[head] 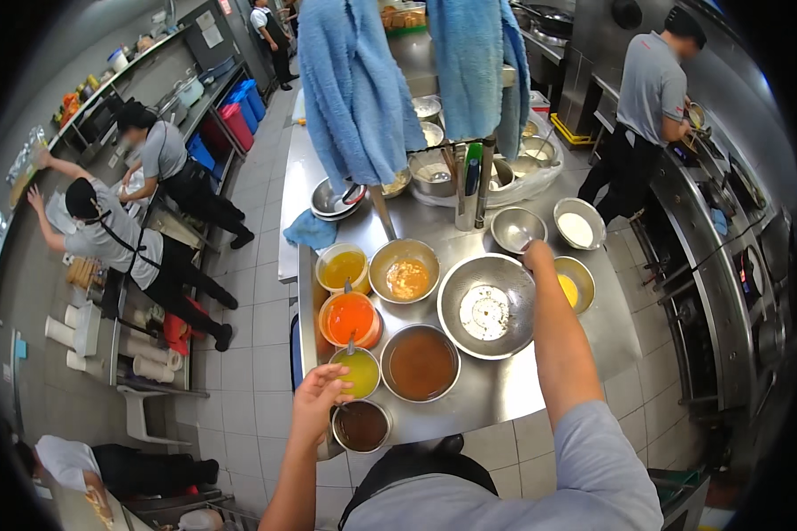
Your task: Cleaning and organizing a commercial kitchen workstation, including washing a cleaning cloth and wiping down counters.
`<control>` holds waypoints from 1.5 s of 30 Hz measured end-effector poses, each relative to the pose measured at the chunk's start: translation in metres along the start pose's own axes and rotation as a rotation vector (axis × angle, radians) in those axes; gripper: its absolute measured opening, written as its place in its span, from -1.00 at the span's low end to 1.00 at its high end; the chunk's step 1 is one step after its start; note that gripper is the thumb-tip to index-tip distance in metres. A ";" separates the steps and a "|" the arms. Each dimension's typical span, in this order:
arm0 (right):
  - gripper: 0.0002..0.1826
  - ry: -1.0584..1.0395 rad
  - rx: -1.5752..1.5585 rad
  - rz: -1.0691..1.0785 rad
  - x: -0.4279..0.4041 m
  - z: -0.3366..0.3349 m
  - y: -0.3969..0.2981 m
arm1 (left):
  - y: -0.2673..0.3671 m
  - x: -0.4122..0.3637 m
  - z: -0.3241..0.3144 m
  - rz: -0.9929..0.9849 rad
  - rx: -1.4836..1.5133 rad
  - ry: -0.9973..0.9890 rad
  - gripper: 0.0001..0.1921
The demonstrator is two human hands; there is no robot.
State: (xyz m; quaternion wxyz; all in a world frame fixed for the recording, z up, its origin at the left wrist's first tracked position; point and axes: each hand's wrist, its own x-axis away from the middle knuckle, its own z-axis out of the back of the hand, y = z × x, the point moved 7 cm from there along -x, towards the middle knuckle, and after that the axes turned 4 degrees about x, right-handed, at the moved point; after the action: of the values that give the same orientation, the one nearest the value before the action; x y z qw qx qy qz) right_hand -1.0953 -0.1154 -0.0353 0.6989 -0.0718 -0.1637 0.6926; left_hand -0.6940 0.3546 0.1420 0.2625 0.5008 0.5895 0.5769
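My left hand (pixel 320 391) is raised at the table's left side, fingers apart, partly in front of a metal bowl of yellow-green liquid (pixel 360 375). A smaller metal container of dark brown liquid (pixel 362 428) stands just below it. My right hand (pixel 538 257) is at the near rim of a small metal bowl (pixel 515 229); its fingers are mostly hidden, so the grip is unclear. My right forearm passes over the edge of a large perforated metal bowl (pixel 461 312). A metal bowl of yellow contents (pixel 579 282) sits right of that forearm.
Tubs of orange liquid (pixel 350 320) and yellow liquid (pixel 343 267), a brown-liquid bowl (pixel 422 364), a handled pan (pixel 405 259) and a white-filled bowl (pixel 576 226) crowd the steel table (pixel 485 398). Blue towels (pixel 352 86) hang ahead. Several people work at side counters.
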 end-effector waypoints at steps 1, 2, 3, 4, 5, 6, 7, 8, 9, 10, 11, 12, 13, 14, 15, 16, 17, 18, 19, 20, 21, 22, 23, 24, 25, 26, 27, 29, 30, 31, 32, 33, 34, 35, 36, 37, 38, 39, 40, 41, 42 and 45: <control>-0.76 -0.004 0.002 0.010 0.003 -0.001 -0.009 | 0.001 0.004 0.011 -0.001 0.028 0.048 -0.74; -0.73 0.083 -0.086 0.014 0.007 0.006 -0.016 | 0.002 0.006 0.018 -0.009 0.054 0.077 -0.76; -0.70 0.180 -0.170 0.009 0.010 0.018 -0.014 | 0.001 0.002 0.021 -0.008 0.061 0.070 -0.76; -0.69 0.092 -0.320 -0.081 0.009 0.020 -0.007 | 0.000 -0.005 0.024 -0.013 0.090 0.072 -0.77; -0.69 0.103 -0.312 -0.091 0.011 0.028 -0.004 | -0.001 -0.011 0.024 -0.015 0.120 0.070 -0.77; -0.70 0.129 -0.387 -0.094 0.013 0.040 0.012 | -0.001 -0.020 0.014 -0.005 0.130 0.029 -0.77; -0.71 0.126 -0.477 -0.068 0.022 0.047 -0.005 | 0.004 -0.021 0.015 -0.019 0.110 0.025 -0.76; -0.72 0.066 -0.550 -0.044 0.036 0.051 -0.019 | 0.009 -0.023 0.014 -0.032 0.090 0.017 -0.74; -0.72 0.062 -0.607 -0.019 0.056 0.065 -0.040 | 0.017 -0.021 0.012 -0.035 0.088 0.021 -0.74; -0.71 0.084 -0.634 0.042 0.076 0.082 -0.050 | 0.024 -0.023 -0.001 -0.021 0.040 -0.045 -0.72; -0.70 0.109 -0.657 0.101 0.098 0.098 -0.056 | 0.029 -0.027 -0.015 -0.007 -0.006 -0.115 -0.69; -0.70 0.120 -0.651 0.094 0.120 0.112 -0.060 | 0.030 -0.036 -0.026 -0.006 -0.002 -0.129 -0.69; -0.71 0.120 -0.583 0.203 0.145 0.126 -0.073 | 0.029 -0.045 -0.043 0.018 0.005 -0.201 -0.64; -0.72 0.111 -0.516 0.311 0.172 0.135 -0.091 | 0.029 -0.051 -0.055 0.045 0.009 -0.267 -0.58; -0.73 0.046 -0.538 0.370 0.195 0.134 -0.113 | 0.029 -0.057 -0.059 0.046 0.010 -0.267 -0.58; -0.74 -0.085 -0.543 0.301 0.222 0.134 -0.141 | 0.026 -0.065 -0.061 0.092 0.072 -0.261 -0.53; -0.74 -0.122 -0.466 0.378 0.245 0.133 -0.164 | 0.026 -0.076 -0.065 0.137 0.134 -0.268 -0.47; -0.75 -0.118 -0.413 0.442 0.271 0.138 -0.192 | 0.031 -0.087 -0.063 0.137 0.135 -0.272 -0.47; -0.74 -0.159 -0.417 0.476 0.294 0.138 -0.215 | 0.034 -0.095 -0.062 0.209 0.164 -0.305 -0.47; -0.73 -0.186 -0.332 0.455 0.308 0.130 -0.231 | 0.032 -0.100 -0.062 0.287 0.192 -0.349 -0.46; -0.72 -0.119 -0.272 0.543 0.320 0.124 -0.249 | 0.035 -0.107 -0.057 0.286 0.190 -0.367 -0.46; -0.74 -0.092 -0.262 0.583 0.334 0.125 -0.269 | 0.038 -0.118 -0.043 0.244 0.187 -0.346 -0.48; -0.66 -0.087 -0.255 0.587 0.343 0.129 -0.284 | 0.040 -0.133 -0.028 0.203 0.184 -0.325 -0.49; -0.57 -0.081 -0.396 0.639 0.357 0.137 -0.301 | 0.041 -0.154 -0.004 0.107 0.248 -0.288 -0.45; -0.49 -0.074 -0.535 0.680 0.367 0.141 -0.310 | 0.051 -0.162 0.010 0.097 0.270 -0.243 -0.44; -0.49 -0.065 -0.530 0.663 0.374 0.147 -0.311 | 0.056 -0.178 0.024 0.104 0.218 -0.247 -0.47; -0.43 -0.147 -0.587 0.612 0.382 0.148 -0.308 | 0.063 -0.194 0.045 0.110 0.167 -0.241 -0.49; -0.39 -0.261 -0.710 0.513 0.398 0.137 -0.286 | 0.085 -0.234 0.090 0.009 0.032 -0.145 -0.49; -0.41 -0.285 -0.773 0.472 0.408 0.131 -0.266 | 0.092 -0.263 0.116 -0.026 0.055 -0.076 -0.49; -0.44 -0.273 -0.800 0.381 0.417 0.123 -0.244 | 0.094 -0.295 0.142 -0.060 0.073 -0.006 -0.49; -0.46 -0.253 -0.823 0.279 0.430 0.114 -0.219 | 0.097 -0.326 0.156 -0.073 0.080 0.041 -0.51; -0.50 -0.225 -0.899 0.127 0.447 0.101 -0.185 | 0.099 -0.357 0.161 -0.084 0.089 0.079 -0.53; -0.53 -0.198 -0.977 -0.023 0.466 0.085 -0.152 | 0.097 -0.388 0.164 -0.076 0.090 0.067 -0.53; -0.56 -0.179 -1.020 -0.146 0.488 0.070 -0.122 | 0.094 -0.420 0.170 -0.101 0.085 0.133 -0.55; -0.58 -0.164 -1.063 -0.273 0.513 0.054 -0.096 | 0.089 -0.448 0.176 -0.122 0.077 0.201 -0.58; -0.59 -0.140 -1.044 -0.394 0.535 0.040 -0.077 | 0.085 -0.475 0.175 -0.114 0.072 0.194 -0.58; -0.60 -0.118 -1.022 -0.514 0.560 0.025 -0.057 | 0.080 -0.497 0.175 -0.103 0.033 0.202 -0.60; -0.62 -0.106 -1.035 -0.607 0.589 0.004 -0.032 | 0.073 -0.516 0.167 -0.087 -0.005 0.202 -0.63; -0.64 -0.094 -1.046 -0.704 0.619 -0.017 -0.008 | 0.065 -0.532 0.155 -0.071 -0.012 0.186 -0.63; -0.64 -0.090 -1.047 -0.725 0.645 -0.030 0.004 | 0.057 -0.545 0.147 -0.048 0.023 0.183 -0.63; -0.64 -0.072 -1.079 -0.839 0.674 -0.045 0.015 | 0.046 -0.554 0.140 -0.022 0.058 0.177 -0.64; -0.65 -0.053 -1.152 -1.003 0.732 -0.078 0.028 | 0.034 -0.582 0.160 -0.047 0.197 0.133 -0.55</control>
State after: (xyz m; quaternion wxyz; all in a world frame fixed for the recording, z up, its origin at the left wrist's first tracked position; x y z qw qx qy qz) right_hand -1.1059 0.6216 -0.0231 0.7776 -0.3253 -0.5288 0.0990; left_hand -0.3323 -0.1043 -0.0136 0.1860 0.4707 0.6710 0.5419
